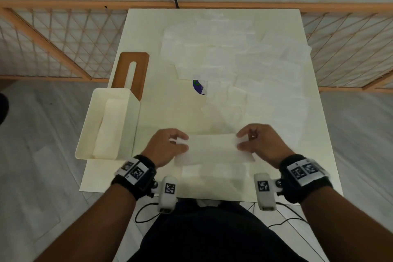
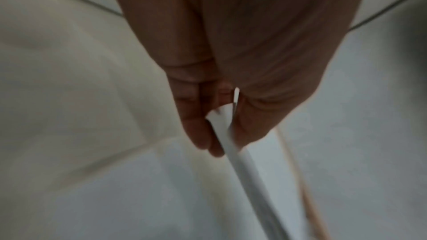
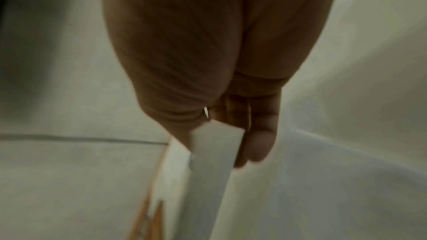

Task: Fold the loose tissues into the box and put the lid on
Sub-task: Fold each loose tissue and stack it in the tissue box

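Spanning both hands, tissue stretches lengthwise left to right.

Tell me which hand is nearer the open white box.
Left. The left hand pinches the tissue end just right of the box; the right hand pinches the far end, a full tissue length farther away.

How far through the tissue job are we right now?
Early. Done: some folded tissues lie in the box. In hand: left hand and right hand pinch one tissue at its ends. Left: many loose tissues, and the lid is off.
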Available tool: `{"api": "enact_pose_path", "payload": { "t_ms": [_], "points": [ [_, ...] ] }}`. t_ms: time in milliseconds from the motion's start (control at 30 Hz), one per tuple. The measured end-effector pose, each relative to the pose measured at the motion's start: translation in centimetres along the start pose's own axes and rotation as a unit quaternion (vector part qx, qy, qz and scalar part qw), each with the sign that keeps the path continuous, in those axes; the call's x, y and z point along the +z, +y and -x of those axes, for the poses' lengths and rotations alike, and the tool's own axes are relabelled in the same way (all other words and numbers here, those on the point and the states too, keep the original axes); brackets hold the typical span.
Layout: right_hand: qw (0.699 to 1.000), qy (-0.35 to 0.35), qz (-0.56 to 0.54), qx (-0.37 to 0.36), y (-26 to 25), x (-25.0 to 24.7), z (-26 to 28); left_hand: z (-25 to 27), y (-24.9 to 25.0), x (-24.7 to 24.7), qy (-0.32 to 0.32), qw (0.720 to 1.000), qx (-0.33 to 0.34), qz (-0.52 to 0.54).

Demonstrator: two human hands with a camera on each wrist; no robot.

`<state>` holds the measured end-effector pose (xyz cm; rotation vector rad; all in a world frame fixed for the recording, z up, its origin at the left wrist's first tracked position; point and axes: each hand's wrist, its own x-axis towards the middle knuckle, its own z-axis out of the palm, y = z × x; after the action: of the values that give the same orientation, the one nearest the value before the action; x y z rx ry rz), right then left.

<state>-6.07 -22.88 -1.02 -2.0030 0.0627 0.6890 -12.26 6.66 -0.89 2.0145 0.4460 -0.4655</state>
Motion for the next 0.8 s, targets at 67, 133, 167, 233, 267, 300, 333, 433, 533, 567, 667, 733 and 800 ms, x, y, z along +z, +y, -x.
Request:
{"api": "enact_pose_path", "payload": {
  "t_ms": [67,133,167,233,267,300,333,433,533,567,667,733,800],
  "points": [
    [0.989,-0.012,0.144,0.014,1.7,1.5,-0.2,-0.6,-1.9,1.7,-0.009,0.997,-0.013,-0.077],
    [0.98,-0.013,0.197,0.021,2.9,2.6,-0.2,-1.0,-3.0,2.8,-0.009,0.992,-0.02,-0.121],
    [0.98,-0.009,0.199,0.022,3.3,3.0,-0.2,-1.2,-3.3,3.2,-0.008,0.991,-0.02,-0.131],
    [0.98,0.007,0.2,0.015,3.8,3.6,-0.3,-1.5,-3.7,3.6,-0.001,0.99,-0.017,-0.142],
    [0.979,0.013,0.204,0.01,3.9,3.8,-0.4,-1.6,-3.9,3.8,0.003,0.989,-0.015,-0.147],
    [0.977,0.017,0.211,0.006,4.0,3.9,-0.4,-1.7,-3.9,3.9,0.007,0.988,-0.012,-0.151],
    [0.976,0.018,0.216,0.004,4.0,3.9,-0.5,-1.8,-4.0,4.0,0.012,0.988,-0.008,-0.156],
    [0.975,0.017,0.224,-0.004,4.0,3.9,-0.6,-2.1,-4.2,4.2,0.031,0.987,0.005,-0.157],
    [0.973,0.023,0.228,-0.007,4.2,4.0,-0.9,-2.4,-4.6,4.4,0.036,0.986,0.006,-0.162],
    [0.973,0.025,0.23,-0.008,4.4,4.1,-1.0,-2.4,-4.7,4.5,0.037,0.986,0.004,-0.164],
    [0.969,0.021,0.246,-0.005,5.1,4.4,-1.1,-2.5,-5.0,4.7,0.043,0.985,0.009,-0.165],
    [0.966,0.019,0.256,-0.007,5.6,4.6,-1.2,-2.7,-5.3,4.9,0.049,0.985,0.017,-0.165],
    [0.964,0.023,0.263,-0.012,6.0,4.6,-1.1,-2.8,-5.5,4.9,0.05,0.985,0.023,-0.162]
  ]
}}
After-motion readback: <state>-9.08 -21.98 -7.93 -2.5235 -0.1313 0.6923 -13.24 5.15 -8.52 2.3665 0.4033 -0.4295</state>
